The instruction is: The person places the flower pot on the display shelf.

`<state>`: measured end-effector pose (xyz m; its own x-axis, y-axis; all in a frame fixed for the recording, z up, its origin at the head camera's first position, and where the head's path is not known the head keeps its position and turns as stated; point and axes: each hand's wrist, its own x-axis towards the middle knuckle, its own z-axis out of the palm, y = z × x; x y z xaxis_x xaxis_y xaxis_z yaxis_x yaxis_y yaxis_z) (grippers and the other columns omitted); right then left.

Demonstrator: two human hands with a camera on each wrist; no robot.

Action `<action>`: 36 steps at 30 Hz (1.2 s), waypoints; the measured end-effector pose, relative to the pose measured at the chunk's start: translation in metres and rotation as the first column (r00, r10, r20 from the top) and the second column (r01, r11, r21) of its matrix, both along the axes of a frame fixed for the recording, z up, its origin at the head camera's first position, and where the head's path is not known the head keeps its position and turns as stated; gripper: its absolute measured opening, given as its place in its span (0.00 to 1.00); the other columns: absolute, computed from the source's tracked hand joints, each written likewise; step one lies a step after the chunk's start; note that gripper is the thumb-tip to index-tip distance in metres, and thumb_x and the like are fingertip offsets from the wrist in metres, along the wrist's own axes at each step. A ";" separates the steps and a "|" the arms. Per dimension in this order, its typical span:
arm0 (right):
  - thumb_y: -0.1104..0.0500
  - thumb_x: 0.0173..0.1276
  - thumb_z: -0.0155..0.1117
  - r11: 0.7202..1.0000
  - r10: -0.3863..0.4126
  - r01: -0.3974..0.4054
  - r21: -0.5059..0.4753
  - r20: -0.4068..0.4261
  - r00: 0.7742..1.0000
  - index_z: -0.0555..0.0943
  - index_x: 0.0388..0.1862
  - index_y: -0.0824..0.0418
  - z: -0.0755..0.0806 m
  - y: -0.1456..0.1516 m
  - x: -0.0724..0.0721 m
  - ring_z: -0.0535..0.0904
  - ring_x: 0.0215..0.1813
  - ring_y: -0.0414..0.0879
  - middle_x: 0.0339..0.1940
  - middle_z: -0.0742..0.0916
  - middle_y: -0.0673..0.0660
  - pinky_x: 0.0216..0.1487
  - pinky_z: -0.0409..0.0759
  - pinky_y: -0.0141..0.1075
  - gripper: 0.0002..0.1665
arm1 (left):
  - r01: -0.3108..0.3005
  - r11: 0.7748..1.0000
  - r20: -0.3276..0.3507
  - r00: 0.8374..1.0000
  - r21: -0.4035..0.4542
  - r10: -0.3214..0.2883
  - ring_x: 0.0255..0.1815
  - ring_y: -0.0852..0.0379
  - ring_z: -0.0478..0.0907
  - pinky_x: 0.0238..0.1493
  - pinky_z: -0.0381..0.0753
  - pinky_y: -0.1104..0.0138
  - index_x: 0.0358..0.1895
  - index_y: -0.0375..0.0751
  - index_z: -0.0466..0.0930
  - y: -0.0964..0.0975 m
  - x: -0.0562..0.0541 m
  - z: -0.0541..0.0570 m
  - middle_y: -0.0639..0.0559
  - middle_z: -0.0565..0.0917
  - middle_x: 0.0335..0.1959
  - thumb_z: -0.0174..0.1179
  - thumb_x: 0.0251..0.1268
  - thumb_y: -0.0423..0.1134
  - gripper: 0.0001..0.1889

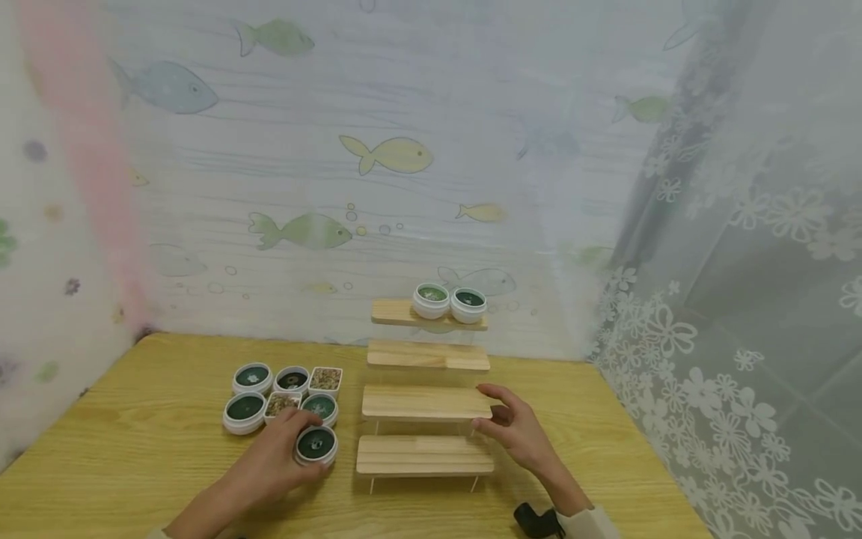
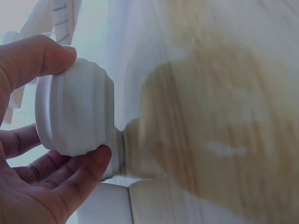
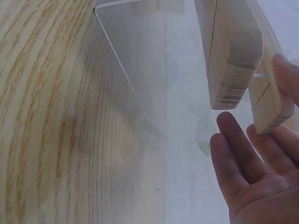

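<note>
My left hand (image 1: 272, 457) pinches a small round white pot (image 1: 316, 445) with a dark green top, thumb on one side and fingers on the other. In the left wrist view the pot (image 2: 79, 109) shows ridged sides; whether its base touches the table I cannot tell. A tiered wooden stand (image 1: 426, 404) with several planks is at the middle. My right hand (image 1: 518, 430) holds the right end of its second plank from the bottom between thumb and index finger. In the right wrist view, the other fingers (image 3: 236, 163) extend below the plank ends.
Two round pots (image 1: 450, 303) stand on the top plank's right part. Left of the stand several round and square white pots (image 1: 246, 412) are grouped closely on the wooden table (image 1: 155, 419). A black object (image 1: 536, 520) lies near the right wrist. A fish-patterned curtain (image 1: 404, 90) hangs behind.
</note>
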<state>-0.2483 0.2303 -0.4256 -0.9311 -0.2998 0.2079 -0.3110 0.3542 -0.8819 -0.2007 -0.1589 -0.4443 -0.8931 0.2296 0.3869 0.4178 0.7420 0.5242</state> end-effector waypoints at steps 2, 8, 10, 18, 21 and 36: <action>0.59 0.63 0.68 1.000 0.003 -0.003 -0.002 0.003 1.000 0.68 0.68 0.59 0.004 -0.002 0.003 0.82 0.42 0.46 0.67 0.71 0.63 0.43 0.79 0.34 0.35 | 0.002 1.000 -0.008 1.000 0.002 -0.002 0.42 0.59 0.73 0.43 0.76 0.63 0.44 0.44 0.78 0.000 0.000 0.001 0.57 0.74 0.39 0.77 0.35 0.44 0.27; 0.62 0.63 0.68 1.000 0.017 -0.017 -0.019 0.010 1.000 0.67 0.68 0.65 0.012 -0.004 0.012 0.82 0.42 0.45 0.67 0.71 0.68 0.43 0.79 0.34 0.35 | 0.003 1.000 -0.056 0.998 0.021 -0.002 0.41 0.60 0.74 0.42 0.78 0.64 0.44 0.45 0.79 0.001 0.001 0.010 0.58 0.74 0.39 0.77 0.35 0.43 0.27; 0.61 0.63 0.68 1.000 0.009 -0.008 -0.015 0.020 1.000 0.67 0.68 0.62 0.006 -0.002 0.009 0.82 0.42 0.45 0.67 0.71 0.65 0.43 0.79 0.34 0.35 | 0.003 0.999 -0.074 0.997 0.035 -0.001 0.41 0.60 0.74 0.42 0.78 0.64 0.44 0.45 0.79 0.000 0.001 0.014 0.58 0.74 0.40 0.76 0.35 0.41 0.26; 0.57 0.63 0.69 1.000 0.010 -0.010 -0.017 -0.004 1.000 0.68 0.68 0.58 -0.006 0.002 0.002 0.82 0.43 0.46 0.68 0.71 0.62 0.43 0.80 0.35 0.35 | 0.017 0.997 -0.157 0.988 0.079 -0.004 0.41 0.58 0.75 0.40 0.79 0.63 0.49 0.39 0.78 0.000 -0.004 0.036 0.52 0.76 0.43 0.74 0.39 0.38 0.27; 0.56 0.63 0.69 1.000 0.007 -0.007 -0.005 -0.008 1.000 0.69 0.67 0.57 -0.006 0.002 0.001 0.82 0.43 0.46 0.68 0.71 0.62 0.43 0.80 0.35 0.35 | 0.028 0.996 -0.155 0.988 0.088 -0.014 0.38 0.60 0.73 0.35 0.77 0.66 0.51 0.39 0.78 0.002 -0.008 0.049 0.51 0.76 0.44 0.73 0.42 0.39 0.27; 0.57 0.62 0.69 1.000 0.001 -0.001 -0.006 -0.014 1.000 0.69 0.67 0.57 -0.005 0.001 -0.002 0.82 0.43 0.47 0.67 0.72 0.61 0.43 0.80 0.34 0.34 | 0.150 0.982 -0.222 0.967 0.114 -0.122 0.39 0.57 0.72 0.40 0.78 0.59 0.55 0.37 0.74 0.030 -0.048 0.114 0.48 0.74 0.47 0.71 0.48 0.40 0.28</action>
